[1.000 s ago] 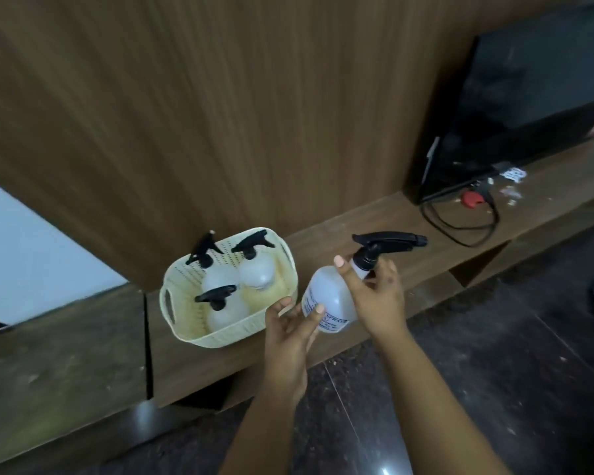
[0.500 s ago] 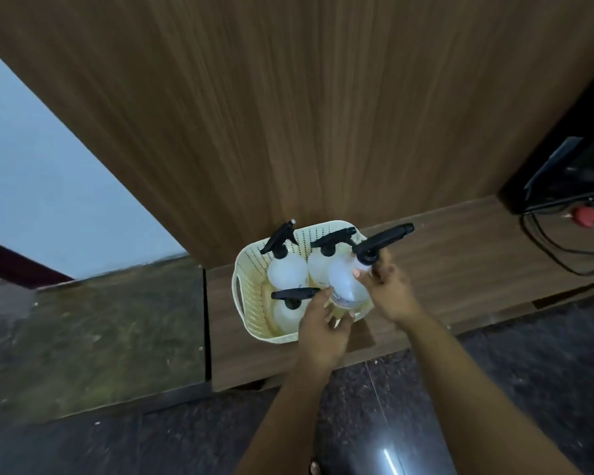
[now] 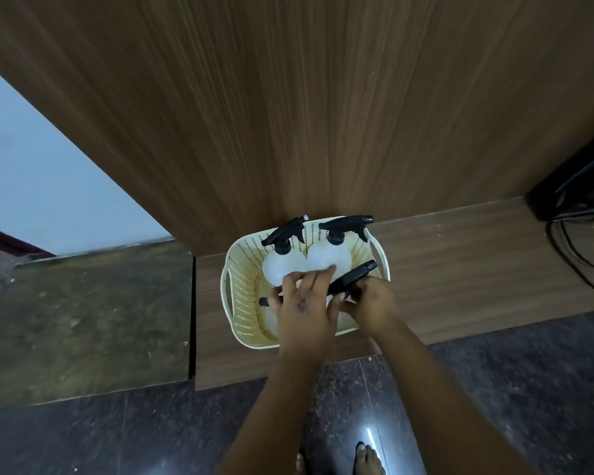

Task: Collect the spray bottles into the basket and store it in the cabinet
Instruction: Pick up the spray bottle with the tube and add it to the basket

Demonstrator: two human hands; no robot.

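Observation:
A cream perforated basket (image 3: 240, 289) sits on a low wooden ledge (image 3: 460, 269) against a wood-panelled wall. Two white spray bottles with black trigger heads stand at its back, one at back left (image 3: 282, 265) and one at back right (image 3: 330, 255). A third bottle lies low at front left, only its black trigger (image 3: 266, 301) showing past my hand. My right hand (image 3: 369, 303) grips the neck of a fourth spray bottle (image 3: 352, 277), lowered into the basket's front right. My left hand (image 3: 306, 303) rests over the bottles, fingers spread on the fourth bottle's body.
A mossy stone slab (image 3: 83, 320) adjoins the ledge on the left. Black cables (image 3: 576, 248) and a dark device (image 3: 573, 186) lie at the ledge's right end. Dark polished floor (image 3: 117, 437) runs below, with my bare toes (image 3: 366, 455) at the bottom edge.
Both hands carried the fourth spray bottle leftward from in front of the ledge and down into the basket. The camera has swung left and closer over the basket.

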